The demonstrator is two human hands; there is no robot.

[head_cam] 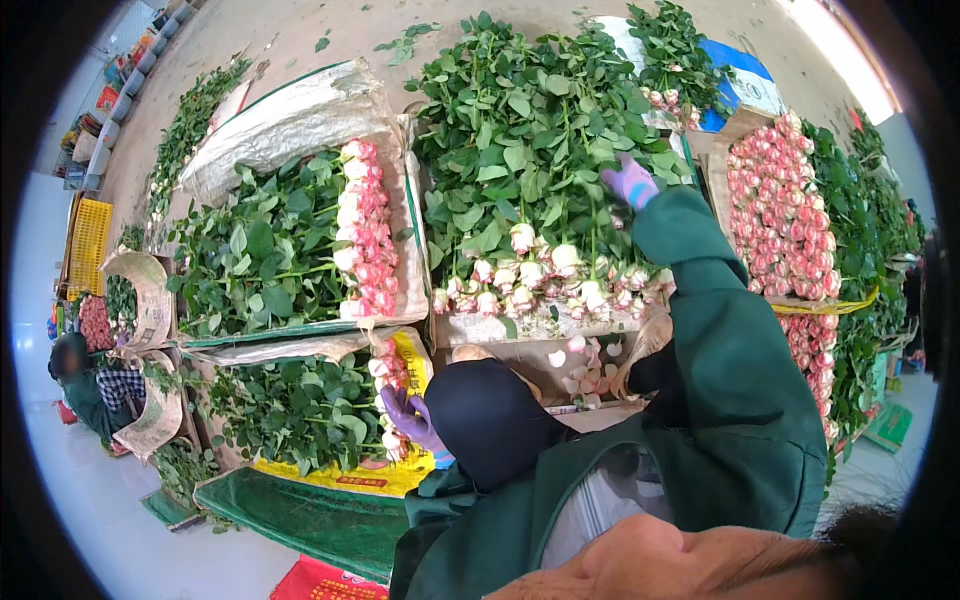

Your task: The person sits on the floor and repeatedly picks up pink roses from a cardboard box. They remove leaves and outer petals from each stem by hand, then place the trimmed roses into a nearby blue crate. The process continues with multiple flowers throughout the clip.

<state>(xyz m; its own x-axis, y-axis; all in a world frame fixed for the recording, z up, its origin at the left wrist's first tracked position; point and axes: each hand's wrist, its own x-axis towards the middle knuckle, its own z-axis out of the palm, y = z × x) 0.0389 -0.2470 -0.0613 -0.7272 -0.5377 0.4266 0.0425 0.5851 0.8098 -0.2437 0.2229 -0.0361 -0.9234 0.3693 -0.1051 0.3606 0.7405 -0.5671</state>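
Note:
My right hand (pixel 630 182), in a purple and blue glove, reaches into the leafy stems at the right side of a large heap of cut roses (pixel 517 142). Its fingertips are among the leaves, so a hold on a stem cannot be made out. White-pink rose blooms (pixel 566 259) lie along the near edge of that heap. My left hand (pixel 411 420), gloved in purple, has its fingers spread beside a row of pink roses (pixel 386 367) on yellow sheeting (pixel 416 360). No stem is seen in it.
Left of the heap lies another bundle of pink roses (pixel 367 225) on sacking. Packed pink roses (pixel 780 210) stand at the right. Loose petals (pixel 589 379) lie near my knees. A green board (pixel 300 510) is at lower left. A co-worker (pixel 94 382) sits at the far left.

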